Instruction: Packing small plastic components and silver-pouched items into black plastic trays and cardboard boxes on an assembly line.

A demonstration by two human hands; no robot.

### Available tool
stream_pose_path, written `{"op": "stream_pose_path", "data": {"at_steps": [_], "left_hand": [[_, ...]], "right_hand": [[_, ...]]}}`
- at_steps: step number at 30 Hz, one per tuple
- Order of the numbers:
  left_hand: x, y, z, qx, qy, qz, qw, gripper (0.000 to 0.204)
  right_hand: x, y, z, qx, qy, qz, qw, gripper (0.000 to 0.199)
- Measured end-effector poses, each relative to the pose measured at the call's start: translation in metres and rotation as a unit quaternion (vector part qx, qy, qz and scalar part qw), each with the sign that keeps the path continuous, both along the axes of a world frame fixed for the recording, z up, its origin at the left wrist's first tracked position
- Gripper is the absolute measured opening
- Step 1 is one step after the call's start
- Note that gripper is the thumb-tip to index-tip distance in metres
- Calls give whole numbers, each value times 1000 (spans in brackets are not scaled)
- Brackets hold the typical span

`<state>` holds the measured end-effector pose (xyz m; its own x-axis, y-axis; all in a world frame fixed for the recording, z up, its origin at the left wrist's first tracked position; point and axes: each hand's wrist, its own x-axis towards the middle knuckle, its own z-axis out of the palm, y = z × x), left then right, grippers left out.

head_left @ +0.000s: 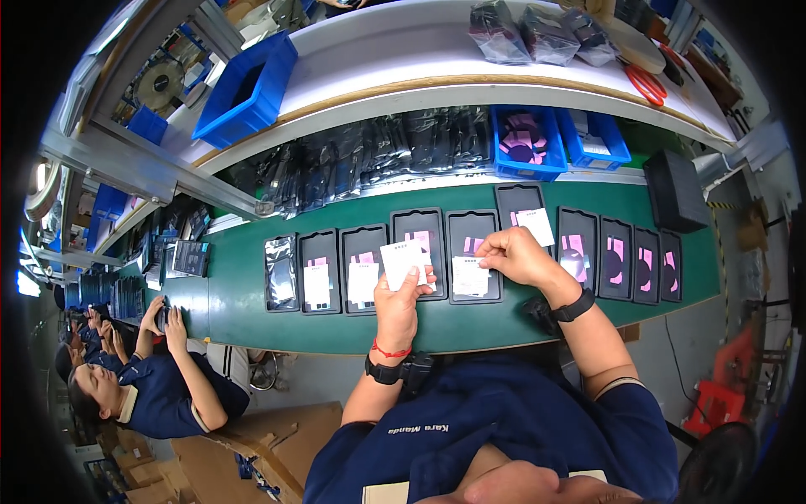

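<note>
My left hand [398, 309] is closed around a small stack of white printed leaflets [403, 259], with the thumb on top. My right hand [522, 257] reaches over a black tray [475, 223], finger and thumb pinched at the upper corner of a white leaflet [468, 279] lying in it. Pink pieces show beside that leaflet. To the left, two trays carry a white leaflet each, the nearer leaflet [363, 281] and the farther one [317, 286]. Another leaflet [535, 225] lies on a tray set farther back, partly behind my right hand.
Several black trays with pink and black pieces, such as one tray [617, 259], line the green table [252, 328] on the right. A clear-wrapped tray [280, 273] ends the row. Behind stand a blue bin [527, 168] and a black box [674, 191]. A co-worker [168, 386] sits left.
</note>
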<state>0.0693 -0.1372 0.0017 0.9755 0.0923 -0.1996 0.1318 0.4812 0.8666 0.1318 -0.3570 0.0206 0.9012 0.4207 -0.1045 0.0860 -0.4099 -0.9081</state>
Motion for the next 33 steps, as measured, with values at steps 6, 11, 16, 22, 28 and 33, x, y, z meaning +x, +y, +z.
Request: {"op": "stream_pose_path", "data": {"at_steps": [6,11,16,22,28,33], "left_hand": [[0,-7,1,6,10,-7,1000,19],[-1,-8,1,18,8,-17,1000,20],[-2,-14,2,77,8,-47,996,21],[0,-24,2,175,18,-142,974,18],[-2,-5,11,220,13,-60,974,14],[-3,10,18,179,-4,-28,984,14]], "right_hand": [[0,2,6,-85,-68,35,993,4],[-2,3,3,-9,-58,41,997,8],[-2,0,1,59,59,15,996,15],[-4,-2,-6,90,83,-18,992,12],[-1,5,-11,-31,-100,-119,987,12],[-23,-4,7,-214,-286,-145,923,37]]}}
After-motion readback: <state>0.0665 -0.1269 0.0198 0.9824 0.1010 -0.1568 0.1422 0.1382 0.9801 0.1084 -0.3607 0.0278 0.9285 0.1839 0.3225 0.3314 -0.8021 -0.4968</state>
